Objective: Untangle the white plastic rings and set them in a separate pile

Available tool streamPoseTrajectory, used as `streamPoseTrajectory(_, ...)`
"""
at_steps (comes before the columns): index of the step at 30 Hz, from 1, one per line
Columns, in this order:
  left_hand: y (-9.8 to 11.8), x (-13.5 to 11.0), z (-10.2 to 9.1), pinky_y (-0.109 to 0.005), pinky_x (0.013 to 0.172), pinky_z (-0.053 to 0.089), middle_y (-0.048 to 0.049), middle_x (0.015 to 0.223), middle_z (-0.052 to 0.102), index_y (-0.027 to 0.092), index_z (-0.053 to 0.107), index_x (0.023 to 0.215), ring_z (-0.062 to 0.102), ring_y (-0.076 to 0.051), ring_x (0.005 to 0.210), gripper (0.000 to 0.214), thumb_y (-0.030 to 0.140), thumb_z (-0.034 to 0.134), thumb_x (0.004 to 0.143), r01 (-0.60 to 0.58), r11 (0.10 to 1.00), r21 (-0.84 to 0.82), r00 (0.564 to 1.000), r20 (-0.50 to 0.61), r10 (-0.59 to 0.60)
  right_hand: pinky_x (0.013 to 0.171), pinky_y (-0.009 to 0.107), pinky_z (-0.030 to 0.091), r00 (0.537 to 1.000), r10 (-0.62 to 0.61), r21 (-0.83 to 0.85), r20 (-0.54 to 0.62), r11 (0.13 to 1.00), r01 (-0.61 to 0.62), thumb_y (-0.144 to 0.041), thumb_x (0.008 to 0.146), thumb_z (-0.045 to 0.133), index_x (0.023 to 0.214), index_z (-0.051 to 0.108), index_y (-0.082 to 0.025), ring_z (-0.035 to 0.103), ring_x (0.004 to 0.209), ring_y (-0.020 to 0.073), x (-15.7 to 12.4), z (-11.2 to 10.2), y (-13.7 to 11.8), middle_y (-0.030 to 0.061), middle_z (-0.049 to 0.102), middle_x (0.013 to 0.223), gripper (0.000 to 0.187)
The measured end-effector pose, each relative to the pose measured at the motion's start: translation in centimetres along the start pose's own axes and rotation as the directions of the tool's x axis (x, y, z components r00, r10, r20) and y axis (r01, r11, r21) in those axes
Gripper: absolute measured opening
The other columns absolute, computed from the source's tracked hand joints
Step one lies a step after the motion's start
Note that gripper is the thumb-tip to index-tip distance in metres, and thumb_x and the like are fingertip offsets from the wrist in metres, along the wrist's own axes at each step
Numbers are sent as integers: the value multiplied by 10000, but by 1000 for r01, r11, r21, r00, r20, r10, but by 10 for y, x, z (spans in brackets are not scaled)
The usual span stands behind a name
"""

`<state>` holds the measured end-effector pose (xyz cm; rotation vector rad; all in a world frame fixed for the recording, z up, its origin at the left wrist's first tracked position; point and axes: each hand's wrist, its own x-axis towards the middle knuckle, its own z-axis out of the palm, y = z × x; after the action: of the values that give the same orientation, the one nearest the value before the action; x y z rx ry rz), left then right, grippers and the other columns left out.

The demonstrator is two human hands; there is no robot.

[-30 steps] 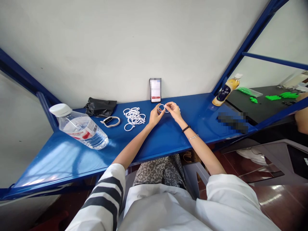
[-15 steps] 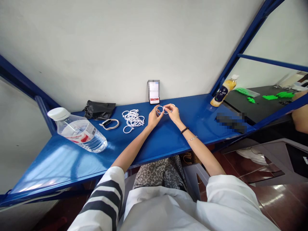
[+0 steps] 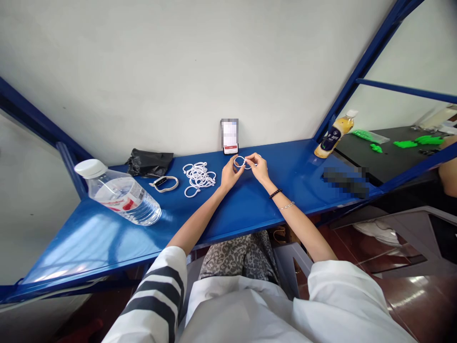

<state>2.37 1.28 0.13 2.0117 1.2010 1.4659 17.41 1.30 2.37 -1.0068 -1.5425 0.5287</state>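
Over the blue desk (image 3: 250,205), my left hand (image 3: 230,174) pinches a thin white plastic ring (image 3: 239,156) between thumb and fingers. My right hand (image 3: 259,169) has its thumb and index finger closed at the right side of this ring. Part of a second white ring shows under and behind the right fingers, most of it hidden. The two rings seem to meet at the right fingertips; whether they are linked I cannot tell. Left of my hands lies a loose pile of similar white rings (image 3: 193,191), each with a small knob.
A phone (image 3: 230,138) leans on the wall behind my hands. To the left are a pale wristband (image 3: 170,189), a black plastic bag (image 3: 148,163) and a large water bottle (image 3: 124,200). A juice bottle (image 3: 330,138) stands right. Green pieces (image 3: 405,144) lie on the neighbouring black table.
The view has shifted slightly. Both hands keep their grip at the rings, with only a slight movement of the fingers.
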Motion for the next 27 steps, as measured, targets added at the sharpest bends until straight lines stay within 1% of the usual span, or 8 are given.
streamPoseTrajectory(4,-2,1,0,-229,589,450,-30,864,638,169,529,1247,529,-83,546,490,426,643,845,13,1000,-5,1000,1,-13,761,336,512,1000,-8,-6,7,1000,8,-449,850,586,824,630,-213,628,797,188,1,0,1,41,687,856,242)
streamPoseTrajectory(8,-3,1,1,-229,577,439,-10,802,627,181,563,1162,546,-98,561,466,471,668,814,45,999,-25,999,-3,-45,767,331,521,999,-4,26,39,1000,3,-471,845,585,875,640,-213,637,854,194,2,0,5,45,687,903,266)
streamPoseTrajectory(12,-2,1,1,-231,555,429,10,728,616,193,574,1053,548,-108,550,446,511,702,767,63,997,-52,998,-11,-64,743,324,536,994,14,96,106,995,-24,-514,838,588,974,657,-218,646,874,199,3,0,7,61,691,965,332)
streamPoseTrajectory(15,1,0,0,-230,539,414,23,660,595,194,558,956,543,-112,534,433,544,704,747,62,996,-68,998,-10,-63,734,321,544,989,32,163,147,985,-56,-533,823,607,1015,659,-217,650,859,195,3,0,8,63,688,967,373)
streamPoseTrajectory(20,5,-1,-2,-230,508,378,37,587,565,201,505,833,535,-115,496,434,582,688,737,78,992,-98,997,19,-76,742,331,552,970,102,219,222,964,-152,-556,796,630,962,655,-217,646,819,189,3,-1,11,39,671,851,378)
streamPoseTrajectory(23,7,-2,-2,-234,508,369,32,589,581,204,479,799,538,-120,496,440,578,698,724,83,991,-101,996,25,-81,736,333,548,965,111,233,239,958,-168,-545,785,644,923,649,-218,638,784,180,3,-1,14,21,650,793,355)
streamPoseTrajectory(27,8,-2,-3,-236,502,339,37,558,576,208,442,741,514,-116,471,433,549,707,716,109,992,-62,994,29,-107,741,334,541,964,116,231,240,958,-173,-512,773,662,871,636,-212,627,745,170,3,-1,17,6,630,750,316)
